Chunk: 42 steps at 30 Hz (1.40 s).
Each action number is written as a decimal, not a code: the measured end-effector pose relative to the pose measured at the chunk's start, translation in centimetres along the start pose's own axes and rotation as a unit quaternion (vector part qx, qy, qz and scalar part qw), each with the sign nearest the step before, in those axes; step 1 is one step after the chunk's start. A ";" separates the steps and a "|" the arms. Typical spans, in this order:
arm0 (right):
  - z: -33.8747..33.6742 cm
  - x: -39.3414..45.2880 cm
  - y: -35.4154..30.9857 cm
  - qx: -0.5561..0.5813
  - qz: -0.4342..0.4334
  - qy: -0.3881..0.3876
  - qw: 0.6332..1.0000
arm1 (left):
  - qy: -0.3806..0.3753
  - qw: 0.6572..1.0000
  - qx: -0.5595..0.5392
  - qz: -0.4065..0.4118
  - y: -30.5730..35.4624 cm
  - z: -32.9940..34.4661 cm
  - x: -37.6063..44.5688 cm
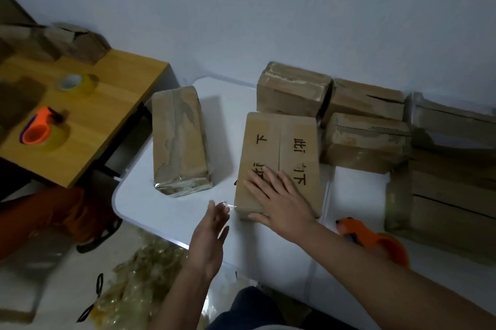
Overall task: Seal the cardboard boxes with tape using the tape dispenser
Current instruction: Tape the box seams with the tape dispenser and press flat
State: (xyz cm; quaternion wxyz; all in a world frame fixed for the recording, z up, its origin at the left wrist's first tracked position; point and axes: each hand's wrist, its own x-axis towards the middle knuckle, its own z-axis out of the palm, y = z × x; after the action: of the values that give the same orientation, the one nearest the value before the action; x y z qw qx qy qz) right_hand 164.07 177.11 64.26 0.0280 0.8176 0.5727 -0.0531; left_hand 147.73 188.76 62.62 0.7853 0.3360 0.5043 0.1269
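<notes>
Fingers [257, 182] flat on marked box [279, 160] — left hand [212, 235] beside

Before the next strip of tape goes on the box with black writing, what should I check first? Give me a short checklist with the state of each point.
1. Box with black writing held steady: ok, the right hand lies flat on its top.
2. Flaps closed along the centre seam: ok, they meet with no visible gap.
3. Left hand free to work: cannot tell, it is open beside the box's near corner, and something clear glints at its fingertips.
4. Tape dispenser within reach: ok, it lies on the white table just beyond the right forearm, though no hand holds it.
5. Tape already on this seam: cannot tell.
</notes>
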 end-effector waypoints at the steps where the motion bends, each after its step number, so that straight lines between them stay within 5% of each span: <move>1: 0.1 -0.1 -0.1 -0.005 0.003 0.004 1.000 | 0.007 1.000 0.005 0.011 0.0 0.1 0.0; 14: 0.6 0.0 0.3 -0.009 0.004 0.001 1.000 | 0.026 0.987 0.095 0.128 -0.4 0.1 0.9; 34: 0.5 0.1 0.2 0.004 0.005 -0.005 1.000 | -0.101 0.988 0.110 0.039 -0.8 1.3 2.7; 42: 0.1 0.1 0.4 0.018 0.003 -0.005 1.000 | 0.057 0.959 0.258 0.105 1.2 2.7 2.6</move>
State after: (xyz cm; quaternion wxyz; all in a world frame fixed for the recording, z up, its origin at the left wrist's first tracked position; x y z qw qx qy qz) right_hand 164.42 177.05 64.11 0.0169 0.8191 0.5694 -0.0675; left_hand 151.50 189.97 62.33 0.6243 0.5702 0.5258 0.0929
